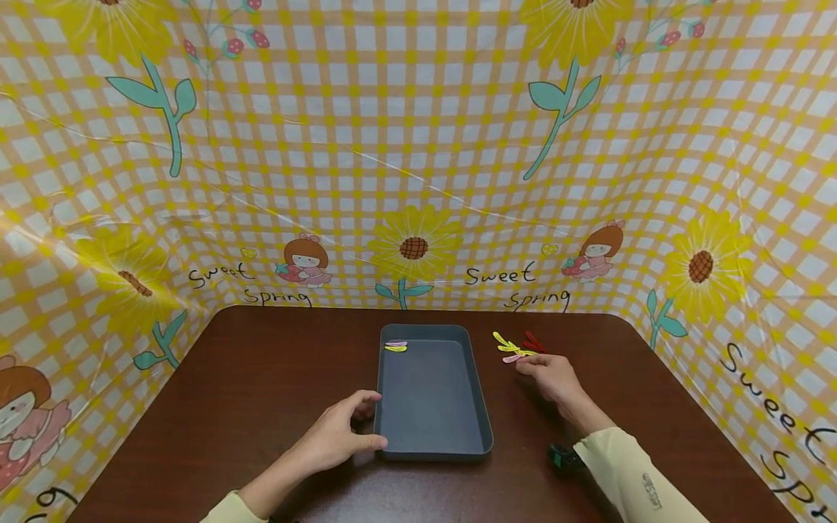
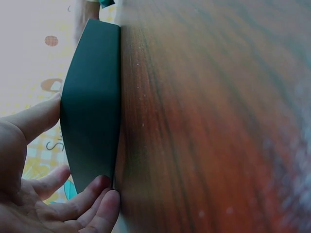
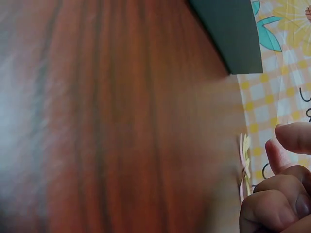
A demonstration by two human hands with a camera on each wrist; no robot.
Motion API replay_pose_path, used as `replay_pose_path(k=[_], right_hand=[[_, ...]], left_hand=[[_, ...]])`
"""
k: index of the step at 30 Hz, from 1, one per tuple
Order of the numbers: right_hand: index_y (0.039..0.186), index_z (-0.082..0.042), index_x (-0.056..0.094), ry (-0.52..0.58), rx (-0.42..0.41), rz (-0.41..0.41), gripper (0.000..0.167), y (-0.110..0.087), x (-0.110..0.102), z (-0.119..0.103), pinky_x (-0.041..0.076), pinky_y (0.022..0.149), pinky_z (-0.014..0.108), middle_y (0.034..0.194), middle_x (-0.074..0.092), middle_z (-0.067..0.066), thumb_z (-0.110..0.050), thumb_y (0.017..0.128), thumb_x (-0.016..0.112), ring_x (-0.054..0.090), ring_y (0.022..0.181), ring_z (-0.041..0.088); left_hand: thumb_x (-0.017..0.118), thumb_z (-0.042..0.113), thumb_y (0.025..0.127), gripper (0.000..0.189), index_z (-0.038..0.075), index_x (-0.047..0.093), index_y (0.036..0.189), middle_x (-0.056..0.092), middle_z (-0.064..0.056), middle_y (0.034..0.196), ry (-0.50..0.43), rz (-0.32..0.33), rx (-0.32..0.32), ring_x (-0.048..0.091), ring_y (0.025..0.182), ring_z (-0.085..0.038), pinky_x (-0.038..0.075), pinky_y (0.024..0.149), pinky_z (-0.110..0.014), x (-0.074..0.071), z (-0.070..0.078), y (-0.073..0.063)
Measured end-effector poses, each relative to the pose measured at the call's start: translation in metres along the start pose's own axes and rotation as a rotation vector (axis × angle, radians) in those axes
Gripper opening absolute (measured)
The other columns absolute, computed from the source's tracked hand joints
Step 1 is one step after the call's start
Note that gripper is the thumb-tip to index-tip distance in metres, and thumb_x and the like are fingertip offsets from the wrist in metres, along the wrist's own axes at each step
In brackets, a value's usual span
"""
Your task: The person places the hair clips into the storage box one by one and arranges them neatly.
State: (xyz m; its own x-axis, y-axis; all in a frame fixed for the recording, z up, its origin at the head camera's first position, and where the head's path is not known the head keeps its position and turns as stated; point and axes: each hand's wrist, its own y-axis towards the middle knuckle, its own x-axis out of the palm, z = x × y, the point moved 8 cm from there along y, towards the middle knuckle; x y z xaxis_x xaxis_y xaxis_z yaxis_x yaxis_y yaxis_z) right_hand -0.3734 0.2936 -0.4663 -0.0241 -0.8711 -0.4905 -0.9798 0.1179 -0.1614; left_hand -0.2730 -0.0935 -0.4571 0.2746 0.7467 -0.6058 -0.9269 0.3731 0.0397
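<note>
A dark grey rectangular tray (image 1: 431, 407) lies on the brown table, with a pink hair clip (image 1: 396, 343) and a yellow hair clip (image 1: 395, 349) in its far left corner. My left hand (image 1: 340, 432) rests at the tray's left side, its thumb at the rim; in the left wrist view the other fingertips are against the outer wall. To the right of the tray, my right hand (image 1: 554, 378) has its fingertips at a small pile of yellow clips (image 1: 506, 345), by a pink clip (image 1: 512, 358). Red clips (image 1: 532, 341) lie just behind.
A small black object with a green patch (image 1: 561, 457) shows beside the right sleeve. The wooden table (image 1: 275, 378) extends around the tray. A yellow checked cloth (image 1: 327, 181) with sunflowers hangs behind the table and along both sides.
</note>
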Motion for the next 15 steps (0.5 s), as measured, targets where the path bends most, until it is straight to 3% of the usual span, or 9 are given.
replay_pose_path(k=[15], right_hand=[[0.115, 0.009, 0.069, 0.066, 0.008, 0.011, 0.034, 0.000, -0.014, 0.020, 0.028, 0.043, 0.025, 0.050, 0.031, -0.011, -0.019, 0.095, 0.067, 0.026, 0.044, 0.007]], left_hand=[[0.083, 0.035, 0.084, 0.068, 0.011, 0.053, 0.140, 0.062, -0.006, 0.120, 0.000, -0.006, -0.006, 0.057, 0.112, -0.026, 0.048, 0.088, -0.046, -0.001, 0.000, 0.001]])
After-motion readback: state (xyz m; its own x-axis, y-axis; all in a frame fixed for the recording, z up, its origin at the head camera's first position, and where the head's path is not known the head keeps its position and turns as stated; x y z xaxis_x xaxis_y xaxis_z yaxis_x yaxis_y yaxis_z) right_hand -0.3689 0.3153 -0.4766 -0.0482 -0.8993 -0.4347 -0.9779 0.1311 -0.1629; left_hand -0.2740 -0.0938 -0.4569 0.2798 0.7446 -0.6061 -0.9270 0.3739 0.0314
